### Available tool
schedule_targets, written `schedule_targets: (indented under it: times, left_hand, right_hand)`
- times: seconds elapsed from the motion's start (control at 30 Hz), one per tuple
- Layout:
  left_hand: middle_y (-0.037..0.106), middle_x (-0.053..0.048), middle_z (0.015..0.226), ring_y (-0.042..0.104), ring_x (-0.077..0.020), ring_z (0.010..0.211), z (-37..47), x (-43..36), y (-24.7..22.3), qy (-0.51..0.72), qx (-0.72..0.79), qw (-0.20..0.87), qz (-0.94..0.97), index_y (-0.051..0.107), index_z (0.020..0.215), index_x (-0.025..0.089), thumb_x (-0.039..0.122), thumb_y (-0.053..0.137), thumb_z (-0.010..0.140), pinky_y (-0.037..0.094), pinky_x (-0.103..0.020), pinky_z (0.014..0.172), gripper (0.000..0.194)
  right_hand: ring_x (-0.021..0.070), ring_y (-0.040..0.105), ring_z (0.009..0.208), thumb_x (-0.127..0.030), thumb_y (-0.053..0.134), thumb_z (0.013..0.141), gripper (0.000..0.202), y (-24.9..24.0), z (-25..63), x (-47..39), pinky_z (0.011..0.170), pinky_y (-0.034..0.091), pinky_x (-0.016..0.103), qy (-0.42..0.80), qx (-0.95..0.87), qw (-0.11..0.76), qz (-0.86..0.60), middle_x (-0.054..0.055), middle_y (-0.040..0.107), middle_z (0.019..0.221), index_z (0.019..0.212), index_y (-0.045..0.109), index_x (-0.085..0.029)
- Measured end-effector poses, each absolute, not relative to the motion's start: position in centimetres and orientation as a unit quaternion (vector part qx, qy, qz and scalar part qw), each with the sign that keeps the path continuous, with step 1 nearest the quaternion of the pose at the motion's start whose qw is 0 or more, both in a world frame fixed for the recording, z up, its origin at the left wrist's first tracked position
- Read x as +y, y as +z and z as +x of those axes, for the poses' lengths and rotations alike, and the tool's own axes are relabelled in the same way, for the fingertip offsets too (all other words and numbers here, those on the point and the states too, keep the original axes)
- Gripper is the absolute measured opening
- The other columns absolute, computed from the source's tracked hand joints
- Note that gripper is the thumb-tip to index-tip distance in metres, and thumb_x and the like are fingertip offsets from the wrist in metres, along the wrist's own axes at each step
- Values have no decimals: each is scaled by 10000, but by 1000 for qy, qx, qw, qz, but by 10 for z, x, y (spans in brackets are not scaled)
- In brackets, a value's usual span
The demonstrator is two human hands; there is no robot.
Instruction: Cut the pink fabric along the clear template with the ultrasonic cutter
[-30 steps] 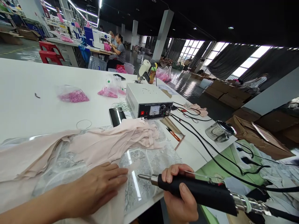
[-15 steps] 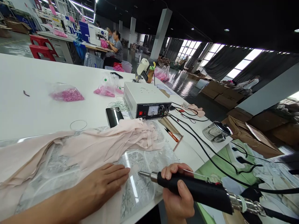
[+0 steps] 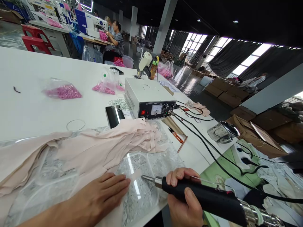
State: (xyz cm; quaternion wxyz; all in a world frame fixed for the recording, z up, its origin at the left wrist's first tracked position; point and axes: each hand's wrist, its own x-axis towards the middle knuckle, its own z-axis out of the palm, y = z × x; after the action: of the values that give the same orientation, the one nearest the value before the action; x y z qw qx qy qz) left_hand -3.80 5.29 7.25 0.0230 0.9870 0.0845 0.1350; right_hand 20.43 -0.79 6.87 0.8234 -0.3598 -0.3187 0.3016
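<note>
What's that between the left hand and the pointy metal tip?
In the head view, a short end of pale pink fabric lies between the left hand and the metal tip.

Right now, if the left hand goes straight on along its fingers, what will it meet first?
Just ahead of the left hand, the pale fabric strip; then probably the metal tip of the black tool held in the right hand, though its height is unclear.
</note>
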Motion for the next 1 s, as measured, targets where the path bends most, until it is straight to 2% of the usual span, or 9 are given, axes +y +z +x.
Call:
schedule_targets:
  times: [0.13,0.47,0.63,0.83,1.0]
  left_hand:
    - [658,-123,1359,605,-223,1282,-38,54,72,148,83,40,985,580,1369,107,6,415,940,452,-323,1106,470]
    - [641,-120,1382,595,-227,1294,-40,54,69,139,76,8,987,566,1374,95,-28,388,911,450,-344,1103,511]
    - [600,-115,1432,557,-249,1330,-42,54,67,104,65,-13,992,523,1428,88,7,414,908,459,-367,1088,537]
    - [648,-111,1374,585,-243,1290,-41,53,67,126,64,-14,990,549,1395,76,-14,415,854,457,-346,1070,565]
    - [634,-101,1395,559,-244,1315,-42,52,65,124,67,-19,990,525,1423,81,-17,416,838,431,-350,1086,604]
  right_hand:
    - [128,476,546,-355,629,794,171,69,205,-7,511,431,295,300,-326,821,-360,-22,523,741,926,656,-249]
    - [126,511,548,-346,642,797,177,68,207,-6,512,451,288,299,-331,823,-352,-20,543,749,930,664,-231]
    - [130,523,561,-334,639,803,181,70,210,-6,516,465,291,293,-335,825,-348,-17,545,761,949,667,-230]
    - [123,546,574,-333,659,809,163,74,206,-5,531,476,278,303,-344,821,-340,-19,562,764,930,661,-224]
    - [118,564,581,-328,659,814,153,75,204,-4,532,487,269,306,-349,819,-336,-19,566,772,921,649,-219]
